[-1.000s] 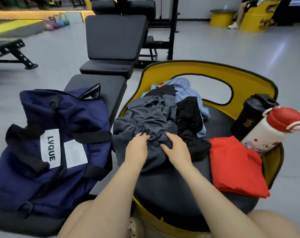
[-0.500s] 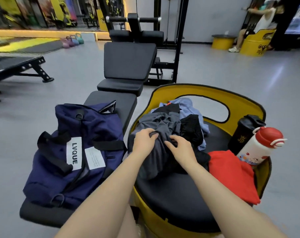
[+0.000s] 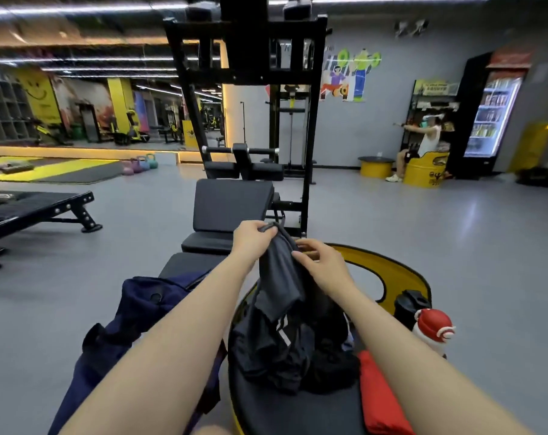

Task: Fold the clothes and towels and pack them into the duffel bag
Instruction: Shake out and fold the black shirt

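My left hand [image 3: 252, 238] grips the top edge of a dark grey garment [image 3: 280, 284] and holds it up above the yellow-backed round seat [image 3: 401, 271]. My right hand [image 3: 321, 262] pinches the same garment at its right side, a little lower. The cloth hangs down to a pile of dark clothes [image 3: 285, 356] on the seat's black cushion. A folded red cloth [image 3: 382, 400] lies at the seat's right. The navy duffel bag [image 3: 131, 321] sits on the bench to the left, partly behind my left forearm.
A black shaker bottle [image 3: 407, 309] and a white bottle with a red cap [image 3: 432, 331] stand at the seat's right edge. A black weight bench [image 3: 231, 208] and rack rise straight ahead. Another bench [image 3: 37, 211] stands far left. A person [image 3: 426, 146] sits far right.
Both hands have lifted the dark grey garment up off the pile. The camera has tilted upward, so the room shows more and the seat sits lower in view.
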Demonstrator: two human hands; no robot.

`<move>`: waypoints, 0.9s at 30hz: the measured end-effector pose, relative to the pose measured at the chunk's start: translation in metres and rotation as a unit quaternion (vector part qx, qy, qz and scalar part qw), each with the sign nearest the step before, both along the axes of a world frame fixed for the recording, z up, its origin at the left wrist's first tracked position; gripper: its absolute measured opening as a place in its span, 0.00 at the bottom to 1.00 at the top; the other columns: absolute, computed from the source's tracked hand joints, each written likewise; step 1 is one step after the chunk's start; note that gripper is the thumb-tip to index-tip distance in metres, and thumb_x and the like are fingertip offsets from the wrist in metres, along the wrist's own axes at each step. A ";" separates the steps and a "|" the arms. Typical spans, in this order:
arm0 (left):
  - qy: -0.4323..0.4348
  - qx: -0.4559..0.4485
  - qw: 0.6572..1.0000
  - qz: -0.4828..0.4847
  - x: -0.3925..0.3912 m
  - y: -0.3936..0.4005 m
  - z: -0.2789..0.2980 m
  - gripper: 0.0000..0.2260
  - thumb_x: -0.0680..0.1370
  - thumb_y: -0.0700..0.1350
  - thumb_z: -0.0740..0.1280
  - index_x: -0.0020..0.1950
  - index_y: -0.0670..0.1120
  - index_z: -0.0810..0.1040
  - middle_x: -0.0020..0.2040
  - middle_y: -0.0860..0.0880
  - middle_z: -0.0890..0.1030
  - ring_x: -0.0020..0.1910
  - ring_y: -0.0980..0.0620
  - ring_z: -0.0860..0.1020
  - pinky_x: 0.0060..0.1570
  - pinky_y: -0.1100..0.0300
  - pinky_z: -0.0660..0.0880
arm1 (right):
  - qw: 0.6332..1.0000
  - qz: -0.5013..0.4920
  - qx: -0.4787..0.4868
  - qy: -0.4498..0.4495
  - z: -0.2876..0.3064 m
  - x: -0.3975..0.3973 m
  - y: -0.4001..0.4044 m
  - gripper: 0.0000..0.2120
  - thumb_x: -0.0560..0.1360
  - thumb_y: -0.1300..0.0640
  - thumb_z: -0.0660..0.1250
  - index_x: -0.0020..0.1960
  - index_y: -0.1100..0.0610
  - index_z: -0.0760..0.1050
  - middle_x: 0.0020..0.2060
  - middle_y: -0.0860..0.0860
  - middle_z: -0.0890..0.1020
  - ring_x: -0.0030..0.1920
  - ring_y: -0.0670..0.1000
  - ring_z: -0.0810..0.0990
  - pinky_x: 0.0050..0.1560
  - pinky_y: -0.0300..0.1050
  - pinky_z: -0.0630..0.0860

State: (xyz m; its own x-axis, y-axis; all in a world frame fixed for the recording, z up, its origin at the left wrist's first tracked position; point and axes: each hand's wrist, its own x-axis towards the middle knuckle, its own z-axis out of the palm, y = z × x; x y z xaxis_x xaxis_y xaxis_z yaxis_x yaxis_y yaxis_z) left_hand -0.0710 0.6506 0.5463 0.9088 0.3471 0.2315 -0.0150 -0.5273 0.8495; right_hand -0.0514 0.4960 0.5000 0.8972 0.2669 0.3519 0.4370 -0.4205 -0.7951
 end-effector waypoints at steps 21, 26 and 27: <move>-0.073 -0.313 0.946 -0.040 -0.003 -0.036 0.197 0.12 0.81 0.39 0.60 0.63 0.39 0.72 0.54 0.41 0.77 0.57 0.43 0.76 0.56 0.51 0.74 | 0.918 0.093 -0.246 -0.296 0.192 -0.026 -0.053 0.35 0.73 0.65 0.69 0.74 0.44 0.61 0.76 0.48 0.55 0.75 0.50 0.53 0.74 0.48 0.56; -0.047 -0.301 0.949 -0.083 -0.009 -0.049 0.201 0.07 0.81 0.37 0.59 0.55 0.37 0.75 0.47 0.41 0.77 0.49 0.43 0.77 0.49 0.49 0.74 | 0.917 0.065 -0.192 -0.343 0.223 -0.041 -0.047 0.22 0.73 0.72 0.61 0.57 0.52 0.82 0.65 0.49 0.75 0.68 0.51 0.69 0.70 0.49 0.66; -0.038 -0.293 0.951 -0.092 -0.010 -0.050 0.200 0.06 0.81 0.37 0.59 0.50 0.37 0.75 0.44 0.41 0.77 0.44 0.44 0.76 0.47 0.50 0.74 | 0.930 0.054 -0.165 -0.322 0.228 -0.043 -0.045 0.22 0.73 0.73 0.60 0.56 0.52 0.82 0.61 0.50 0.78 0.63 0.52 0.73 0.67 0.50 0.70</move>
